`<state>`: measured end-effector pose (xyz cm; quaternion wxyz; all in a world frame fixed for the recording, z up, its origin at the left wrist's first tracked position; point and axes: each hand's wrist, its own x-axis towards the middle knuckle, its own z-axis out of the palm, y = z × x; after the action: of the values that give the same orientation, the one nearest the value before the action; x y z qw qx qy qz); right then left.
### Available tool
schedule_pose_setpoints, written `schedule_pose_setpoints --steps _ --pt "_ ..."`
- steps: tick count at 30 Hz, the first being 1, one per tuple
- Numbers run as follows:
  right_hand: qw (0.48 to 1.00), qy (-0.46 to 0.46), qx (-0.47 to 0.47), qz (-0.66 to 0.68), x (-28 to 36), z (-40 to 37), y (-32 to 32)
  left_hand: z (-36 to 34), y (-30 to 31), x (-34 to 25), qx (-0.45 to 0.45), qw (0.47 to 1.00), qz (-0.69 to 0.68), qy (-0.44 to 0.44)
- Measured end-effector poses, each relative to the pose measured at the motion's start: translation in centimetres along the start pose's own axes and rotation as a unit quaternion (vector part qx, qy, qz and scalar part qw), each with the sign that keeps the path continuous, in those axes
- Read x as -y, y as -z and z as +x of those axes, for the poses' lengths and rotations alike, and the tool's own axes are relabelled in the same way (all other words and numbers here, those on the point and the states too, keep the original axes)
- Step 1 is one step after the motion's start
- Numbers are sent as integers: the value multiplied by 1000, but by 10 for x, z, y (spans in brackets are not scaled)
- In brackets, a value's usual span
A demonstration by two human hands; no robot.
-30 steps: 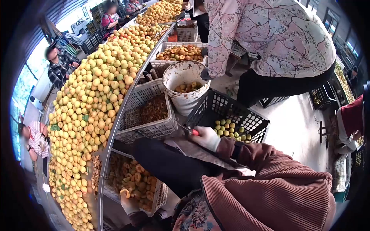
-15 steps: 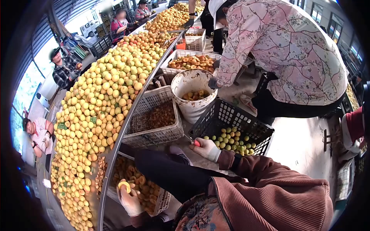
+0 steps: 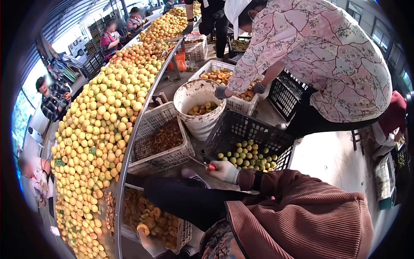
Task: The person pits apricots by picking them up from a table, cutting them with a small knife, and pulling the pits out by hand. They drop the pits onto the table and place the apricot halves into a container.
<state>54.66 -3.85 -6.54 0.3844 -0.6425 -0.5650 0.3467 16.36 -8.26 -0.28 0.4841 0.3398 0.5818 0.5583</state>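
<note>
My right hand (image 3: 226,172), in a pale glove, is closed round the red handle of a small knife (image 3: 210,167). Its thin metal blade points up and left, in front of the black crate's near corner. Low at the left, my gloved left hand (image 3: 153,247) is smeared by motion over a crate of apricot halves (image 3: 157,222). At its fingertips is an orange apricot half (image 3: 143,229), cut face showing. Left of this hand, whole yellow apricots (image 3: 99,129) cover a long metal-edged table (image 3: 139,118).
A black crate (image 3: 269,131) holds several greenish fruits. Beyond my knee are a white crate of brown scraps (image 3: 148,149) and a stained white bucket (image 3: 194,95). A co-worker in a floral jacket (image 3: 319,60) bends over a crate of halves (image 3: 217,75). Other people stand across the table.
My left hand has lowered with the apricot half towards the crate. The view has shifted. The co-worker's arms now reach over the bucket and the crate of halves.
</note>
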Motion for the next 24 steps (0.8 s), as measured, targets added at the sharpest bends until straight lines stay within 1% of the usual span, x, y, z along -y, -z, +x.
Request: schedule_pose_setpoints --steps 1,2,4,5,6,7,8,9,10,11,13,14,16,18,19,20,21,22,23,24 --pt "1000 -17 10 -17 1 0 3 -2 -3 -3 -30 996 -56 60" --pt "1000 -23 9 -17 0 -1 6 -4 -5 -5 -27 996 -53 65" --pt "997 -46 22 -59 -5 3 13 -5 -17 -15 -78 986 -83 125" --pt "993 -49 25 -103 -14 3 19 -6 -18 -16 -77 985 -78 131" --pt "992 -32 26 -118 -27 0 27 -5 -16 -15 -79 980 -99 156" --pt "987 -50 28 -149 -33 -3 37 -2 -12 -14 -82 973 -119 181" --pt "981 -66 31 -180 -41 -6 44 3 -4 -7 -79 973 -116 184" --pt "981 -68 25 -182 -50 -13 47 9 15 12 -55 974 -145 167" --pt "977 -104 25 -183 -62 -21 46 12 23 23 -30 973 -175 148" --pt "973 -140 28 -182 -73 -28 39 14 33 33 -26 973 -173 149" --pt "969 -141 19 -201 -84 -33 33 14 38 40 -83 977 -135 144" --pt "965 -141 15 -221 -86 -32 34 16 41 44 -85 977 -132 146" --pt "959 -140 17 -247 -91 -27 29 21 54 63 -72 991 -75 79" --pt "962 -85 -41 -257 -98 -20 24 22 57 68 -66 994 -52 74" --pt "962 -86 -38 -256 -98 -17 25 21 58 69 -58 996 -27 69" --pt "957 -111 4 -267 -97 -11 28 20 59 69 -59 995 -25 71" --pt "951 -135 42 -276 -98 -10 27 17 61 71 -39 996 66 43" --pt "935 -79 93 -333 -114 1 17 15 59 69 -19 987 160 21" --pt "932 -77 106 -339 -127 6 10 15 56 68 -18 986 164 25" --pt "929 -75 118 -343 -129 8 6 17 51 65 -37 994 65 76"
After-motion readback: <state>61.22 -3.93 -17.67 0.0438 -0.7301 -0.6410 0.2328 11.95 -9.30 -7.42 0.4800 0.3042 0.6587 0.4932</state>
